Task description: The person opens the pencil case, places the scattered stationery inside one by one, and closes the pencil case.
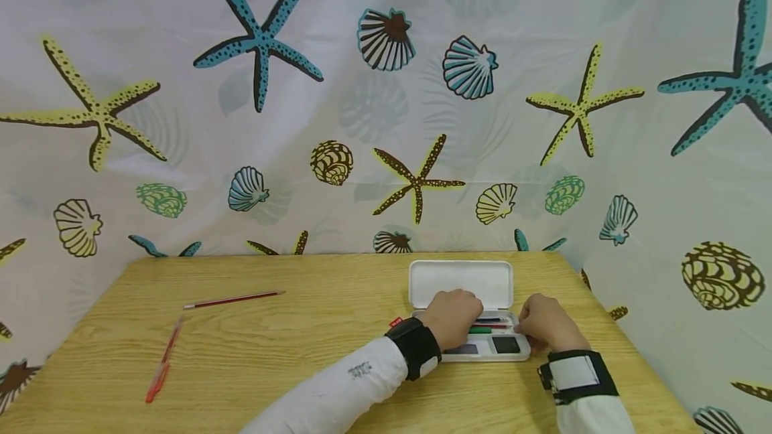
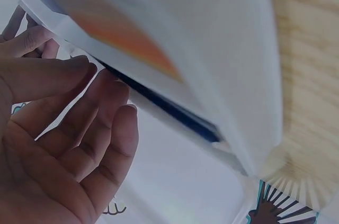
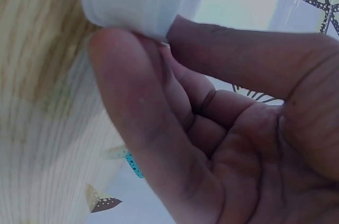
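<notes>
A white pencil case (image 1: 461,283) lies open at the lower right of the head view, lid up, its tray holding pens and two dark blocks. The left hand (image 1: 455,317) rests over the tray with fingers curled down onto the pens, and the right hand (image 1: 543,323) pinches the case's right end — thumb and fingers on its rim. Farther left on the wooden table (image 1: 289,347) lie a red pencil (image 1: 232,299) and — lower left — a red pen (image 1: 164,360).
</notes>
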Demonstrator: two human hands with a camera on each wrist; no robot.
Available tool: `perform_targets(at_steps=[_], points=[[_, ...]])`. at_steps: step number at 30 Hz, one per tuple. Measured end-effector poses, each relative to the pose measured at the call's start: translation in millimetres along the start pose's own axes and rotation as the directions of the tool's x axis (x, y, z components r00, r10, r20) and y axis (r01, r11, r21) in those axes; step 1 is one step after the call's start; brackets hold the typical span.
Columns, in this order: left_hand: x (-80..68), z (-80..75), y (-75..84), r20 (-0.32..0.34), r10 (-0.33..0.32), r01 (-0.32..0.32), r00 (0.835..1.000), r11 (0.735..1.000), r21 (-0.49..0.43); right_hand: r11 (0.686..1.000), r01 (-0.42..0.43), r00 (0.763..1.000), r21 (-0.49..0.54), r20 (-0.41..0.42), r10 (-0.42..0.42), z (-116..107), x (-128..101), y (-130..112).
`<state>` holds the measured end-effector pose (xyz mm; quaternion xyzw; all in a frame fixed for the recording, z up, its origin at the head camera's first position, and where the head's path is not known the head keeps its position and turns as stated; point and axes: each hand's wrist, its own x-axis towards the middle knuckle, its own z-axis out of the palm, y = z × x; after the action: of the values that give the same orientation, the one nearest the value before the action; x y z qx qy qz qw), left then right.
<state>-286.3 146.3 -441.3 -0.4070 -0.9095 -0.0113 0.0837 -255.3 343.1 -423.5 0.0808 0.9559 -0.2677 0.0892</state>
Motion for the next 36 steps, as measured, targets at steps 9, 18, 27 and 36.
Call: perform_targets(at_steps=[9,18,27,36], points=[[-1.6,-2.5,0.4,0.017,0.01,-0.01,1.0,1.0,-0.008,1.0,0.012,1.0,-0.009,-0.005,-0.012,0,1,-1],[-3.4,-2.6,-1.6,0.013,0.001,-0.001,1.0,1.0,-0.011,1.0,0.002,1.0,-0.01,0.001,-0.002,1,1,-1],[-10.4,-21.8,-5.2,-0.046,0.002,-0.006,0.999,0.997,-0.073,1.0,-0.009,1.0,-0.003,0.007,0.009,-1,1,-1],[-24.6,-54.1,-21.2,-0.1,0.003,-0.02,0.995,0.984,-0.175,1.0,0.0,1.0,-0.006,-0.004,0.0,0,0,-1]])
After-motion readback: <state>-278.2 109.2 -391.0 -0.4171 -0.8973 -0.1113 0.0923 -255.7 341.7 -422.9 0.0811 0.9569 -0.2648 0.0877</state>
